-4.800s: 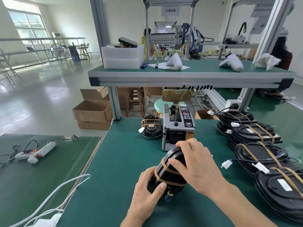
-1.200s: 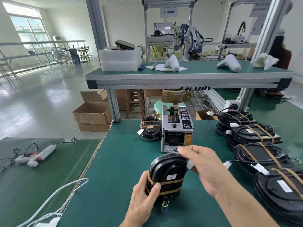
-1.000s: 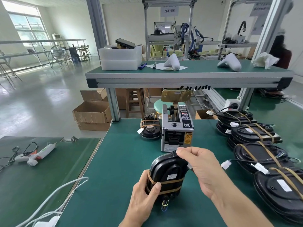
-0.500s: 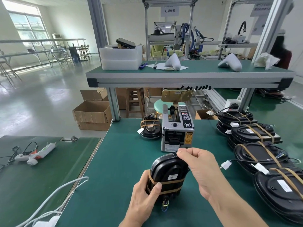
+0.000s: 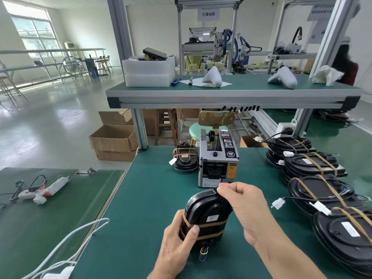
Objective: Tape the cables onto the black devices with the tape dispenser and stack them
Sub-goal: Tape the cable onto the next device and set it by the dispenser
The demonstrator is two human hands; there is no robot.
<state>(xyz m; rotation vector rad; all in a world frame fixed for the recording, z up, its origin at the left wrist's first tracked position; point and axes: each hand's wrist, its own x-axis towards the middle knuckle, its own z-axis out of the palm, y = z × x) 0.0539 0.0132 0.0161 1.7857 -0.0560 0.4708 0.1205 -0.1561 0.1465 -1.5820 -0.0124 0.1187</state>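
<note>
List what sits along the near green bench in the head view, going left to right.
White cable → left hand → held black device → right hand → loose white connector → taped black devices in a row.

Two hands and forearms entered from the bottom of the frame, both bare, with no sleeves, gloves, rings or watch in view. The left hand point(image 5: 177, 246) rose at lower centre, its thumbnail short and plain. The right hand point(image 5: 244, 208) came from the lower right, its forearm running off the bottom edge.
</note>
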